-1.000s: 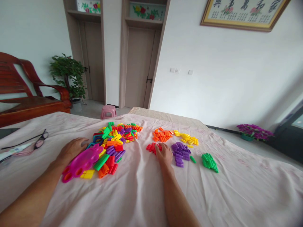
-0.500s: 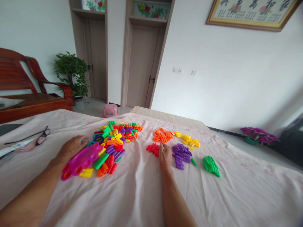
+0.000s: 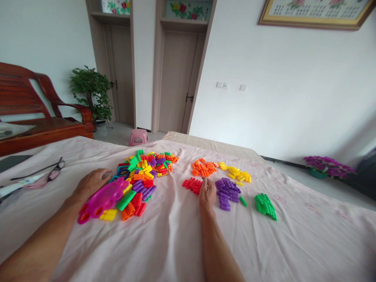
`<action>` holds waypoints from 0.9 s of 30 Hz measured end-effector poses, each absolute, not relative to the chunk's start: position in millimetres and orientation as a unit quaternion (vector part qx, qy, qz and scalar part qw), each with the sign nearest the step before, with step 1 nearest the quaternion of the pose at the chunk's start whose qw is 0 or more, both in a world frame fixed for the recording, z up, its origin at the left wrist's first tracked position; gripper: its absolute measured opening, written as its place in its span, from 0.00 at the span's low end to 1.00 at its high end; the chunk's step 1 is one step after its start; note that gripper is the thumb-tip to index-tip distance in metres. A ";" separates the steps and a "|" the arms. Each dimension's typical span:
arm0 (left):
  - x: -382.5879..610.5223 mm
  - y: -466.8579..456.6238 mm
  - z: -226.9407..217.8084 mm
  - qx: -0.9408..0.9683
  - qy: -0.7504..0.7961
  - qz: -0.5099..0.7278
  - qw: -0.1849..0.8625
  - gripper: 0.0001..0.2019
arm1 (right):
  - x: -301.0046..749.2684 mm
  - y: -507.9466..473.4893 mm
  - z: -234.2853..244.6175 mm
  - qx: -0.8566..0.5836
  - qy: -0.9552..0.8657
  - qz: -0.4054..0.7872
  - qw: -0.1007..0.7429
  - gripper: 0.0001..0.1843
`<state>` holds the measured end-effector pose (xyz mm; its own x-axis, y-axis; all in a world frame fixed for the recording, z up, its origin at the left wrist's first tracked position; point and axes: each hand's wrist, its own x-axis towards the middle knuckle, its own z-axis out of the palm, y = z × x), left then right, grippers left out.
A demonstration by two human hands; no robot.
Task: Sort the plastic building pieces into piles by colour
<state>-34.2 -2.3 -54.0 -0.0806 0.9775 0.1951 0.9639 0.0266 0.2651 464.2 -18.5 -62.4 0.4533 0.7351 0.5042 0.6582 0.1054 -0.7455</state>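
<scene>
My left hand (image 3: 93, 182) lies on the cloth at the left edge of a mixed heap of coloured plastic tubes (image 3: 143, 172), its fingers stretched toward the heap. Beside it is a magenta plastic piece with round holes (image 3: 104, 199). My right hand (image 3: 207, 192) rests between a group of red tubes (image 3: 192, 185) and a group of purple tubes (image 3: 227, 191). Its fingers are curled together, and whatever they hold is hidden. Orange tubes (image 3: 203, 168) lie just beyond it. Yellow tubes (image 3: 239, 174) and green pointed pieces (image 3: 265, 206) are grouped farther right.
A single green piece (image 3: 243, 201) lies between the purple and green groups. Dark-framed glasses (image 3: 54, 172) and a white tube-like item (image 3: 22, 184) are at the left of the cloth (image 3: 173, 243). A pink stool (image 3: 138, 137) stands beyond the far edge.
The view has shifted slightly, so the whole scene appears a little farther right. Both hands keep their places relative to the tubes.
</scene>
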 end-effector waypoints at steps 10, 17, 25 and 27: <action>-31.4 -3.2 -52.9 0.669 0.724 0.169 0.022 0.28 | 463.3 -25.2 -57.8 -0.641 -0.522 0.006 0.563 0.25; -29.3 -3.8 -53.1 0.661 0.730 0.175 0.025 0.28 | 461.4 -28.5 -55.9 -0.630 -0.518 -0.005 0.578 0.23; -29.2 -3.2 -56.3 0.648 0.738 0.187 0.017 0.26 | 462.0 -28.4 -55.4 -0.610 -0.514 -0.042 0.602 0.22; -29.9 -2.8 -56.7 0.648 0.738 0.189 0.017 0.26 | 461.7 -28.4 -55.1 -0.610 -0.514 -0.047 0.601 0.21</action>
